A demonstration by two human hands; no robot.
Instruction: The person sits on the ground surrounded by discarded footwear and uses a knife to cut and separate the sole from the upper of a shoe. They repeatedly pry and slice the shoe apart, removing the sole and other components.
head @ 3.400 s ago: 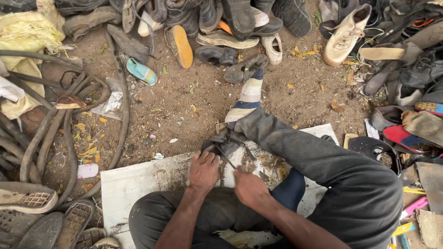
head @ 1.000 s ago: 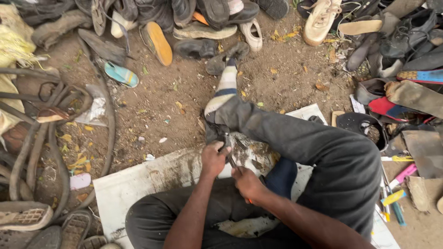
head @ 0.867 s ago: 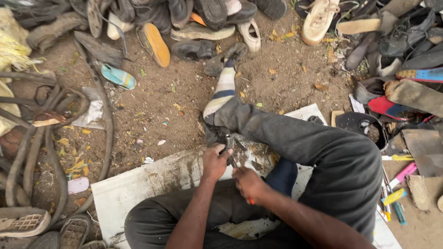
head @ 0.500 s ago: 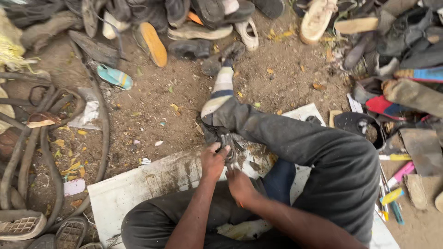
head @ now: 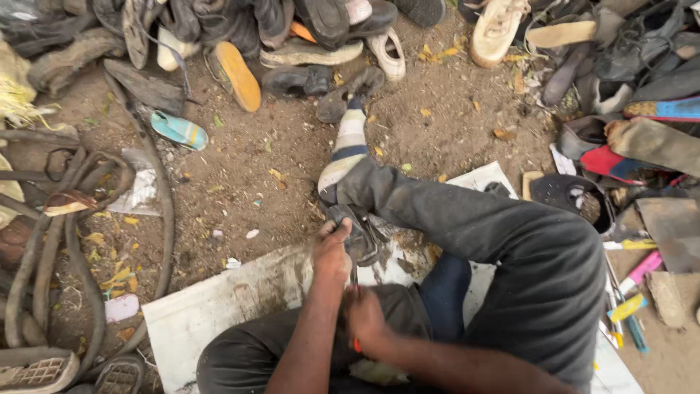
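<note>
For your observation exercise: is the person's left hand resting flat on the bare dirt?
No, the left hand grips a dark shoe held against the outstretched leg, above the white board.

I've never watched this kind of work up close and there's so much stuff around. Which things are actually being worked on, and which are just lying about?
In use:
left hand gripping the dark shoe
right hand holding a thin tool with a red handle
white board under the work

Lying about:
orange-soled shoe
striped blue sandal
cream sneaker
rubber strips
pens and markers
</note>
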